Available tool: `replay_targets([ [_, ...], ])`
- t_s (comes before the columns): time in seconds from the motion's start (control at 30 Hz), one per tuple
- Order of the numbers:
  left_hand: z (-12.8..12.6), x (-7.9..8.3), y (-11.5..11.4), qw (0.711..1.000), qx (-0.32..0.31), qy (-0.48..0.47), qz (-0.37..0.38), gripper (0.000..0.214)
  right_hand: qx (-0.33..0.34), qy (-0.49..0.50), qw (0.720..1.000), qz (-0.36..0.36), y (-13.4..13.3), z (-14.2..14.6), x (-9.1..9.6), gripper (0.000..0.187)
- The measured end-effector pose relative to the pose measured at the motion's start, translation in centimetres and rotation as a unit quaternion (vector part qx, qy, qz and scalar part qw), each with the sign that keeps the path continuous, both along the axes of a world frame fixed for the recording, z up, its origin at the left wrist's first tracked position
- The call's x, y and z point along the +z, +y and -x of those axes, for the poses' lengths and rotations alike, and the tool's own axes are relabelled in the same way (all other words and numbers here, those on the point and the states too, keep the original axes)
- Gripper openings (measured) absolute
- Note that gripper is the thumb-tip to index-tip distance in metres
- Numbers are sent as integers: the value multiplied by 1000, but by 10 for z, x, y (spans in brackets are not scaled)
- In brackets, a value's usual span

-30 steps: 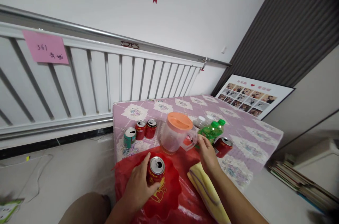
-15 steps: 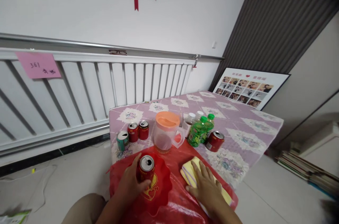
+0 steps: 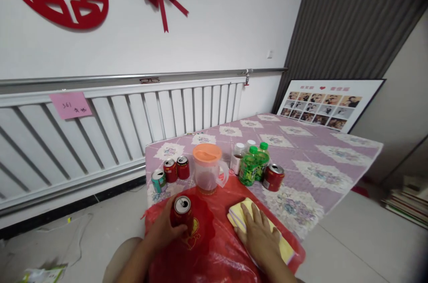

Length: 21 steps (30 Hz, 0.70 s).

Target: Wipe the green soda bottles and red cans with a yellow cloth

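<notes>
In the head view, my left hand (image 3: 167,227) is wrapped around an opened red drink can (image 3: 182,215), which stands upright at a red scalloped plate (image 3: 202,234) with a gold heart print. Whether the can's base touches the plate is hidden. My right hand (image 3: 260,234) lies flat with fingers spread on a folded yellow towel (image 3: 239,211). Both plate and towel are on a red plastic sheet (image 3: 222,243). Just beyond the plate stands a clear pitcher (image 3: 205,176) with an orange lid.
Left of the pitcher are two red cans (image 3: 183,167) and a teal can (image 3: 158,181). On its right stand green-capped bottles (image 3: 248,170), white-capped bottles (image 3: 236,158) and a larger red can (image 3: 274,178). A floral cloth (image 3: 301,158) covers the table; a radiator (image 3: 117,116) runs behind.
The camera has tilted up, so more of the red wall decorations shows. Both hands keep nearly the same places, the left on the can and the right on the towel.
</notes>
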<state>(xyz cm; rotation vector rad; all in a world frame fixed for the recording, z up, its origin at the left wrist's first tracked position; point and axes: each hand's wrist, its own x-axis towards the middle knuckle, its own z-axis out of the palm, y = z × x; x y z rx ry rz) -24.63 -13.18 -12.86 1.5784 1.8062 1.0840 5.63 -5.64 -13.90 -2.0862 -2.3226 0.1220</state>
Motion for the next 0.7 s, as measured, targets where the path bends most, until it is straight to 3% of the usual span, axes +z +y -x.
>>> replay_targets([
  [0.43, -27, 2, 1, 993, 109, -37, -30, 69, 10, 16, 1000, -9, -5, -3, 4, 62],
  [0.7, -26, 0, -9, 992, 113, -29, -42, 60, 18, 34, 999, -14, -5, -8, 5, 61],
])
